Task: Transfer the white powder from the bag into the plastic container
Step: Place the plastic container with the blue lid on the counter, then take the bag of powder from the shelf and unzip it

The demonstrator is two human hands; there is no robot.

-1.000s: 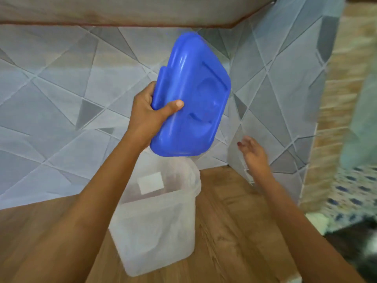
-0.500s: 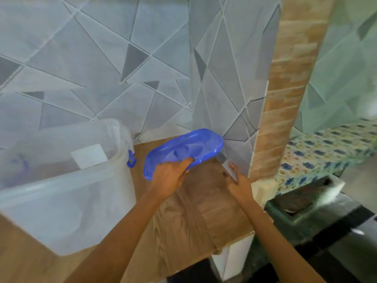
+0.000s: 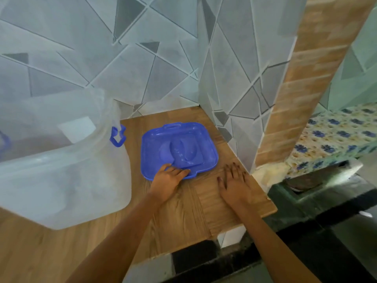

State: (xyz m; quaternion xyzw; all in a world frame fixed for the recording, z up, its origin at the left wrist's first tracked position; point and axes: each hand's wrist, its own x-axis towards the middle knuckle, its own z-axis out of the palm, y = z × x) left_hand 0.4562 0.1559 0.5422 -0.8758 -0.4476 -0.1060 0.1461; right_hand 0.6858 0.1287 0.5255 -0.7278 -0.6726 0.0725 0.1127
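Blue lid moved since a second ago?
Yes: the blue lid went down from above the clear plastic container onto the wooden counter, right of it.

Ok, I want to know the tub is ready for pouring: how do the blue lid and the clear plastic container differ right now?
The blue lid is opaque; the plastic container is translucent white. The lid lies flat, while the container stands upright with its top open. The left hand touches the lid's near edge; no hand touches the container. Both sit on the wooden counter.
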